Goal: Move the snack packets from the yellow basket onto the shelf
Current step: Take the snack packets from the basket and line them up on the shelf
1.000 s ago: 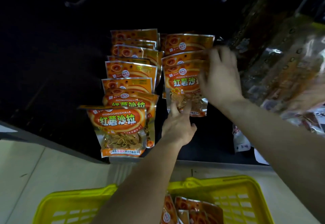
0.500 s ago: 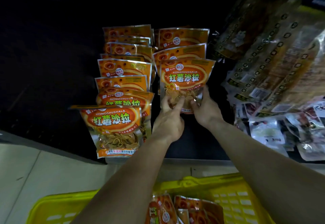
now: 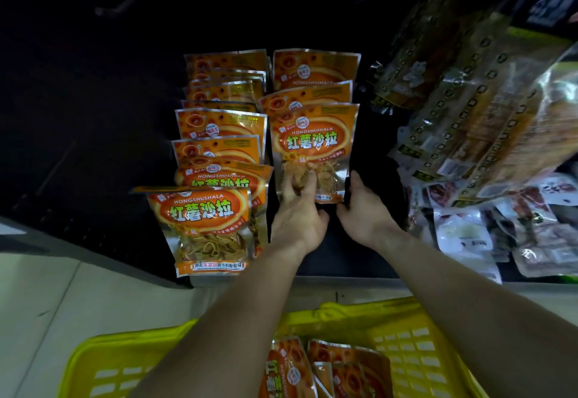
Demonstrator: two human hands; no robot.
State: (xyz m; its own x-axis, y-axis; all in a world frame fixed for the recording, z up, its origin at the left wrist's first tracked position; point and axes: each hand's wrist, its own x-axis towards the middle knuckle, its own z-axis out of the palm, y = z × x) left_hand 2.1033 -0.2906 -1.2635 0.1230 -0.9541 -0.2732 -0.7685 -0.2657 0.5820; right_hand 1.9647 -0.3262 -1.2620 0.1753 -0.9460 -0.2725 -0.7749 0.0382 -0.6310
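Together, left hand (image 3: pixel 297 219) and right hand (image 3: pixel 364 213) grip the upright front packet's (image 3: pixel 312 144) bottom corners; dark shelf (image 3: pixel 344 260) floor shows before its front edge.

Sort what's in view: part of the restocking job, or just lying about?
Job:
- front packet of the right row, gripped at its bottom by left hand and right hand
- shelved orange packets
- basket packets
- yellow basket
- shelf

Lying about:
- dark-printed bags, far right
- white pouches below them

Two hands (image 3: pixel 298 219) (image 3: pixel 366 213); one yellow basket (image 3: pixel 406 344); three right-column packets (image 3: pixel 312 144).
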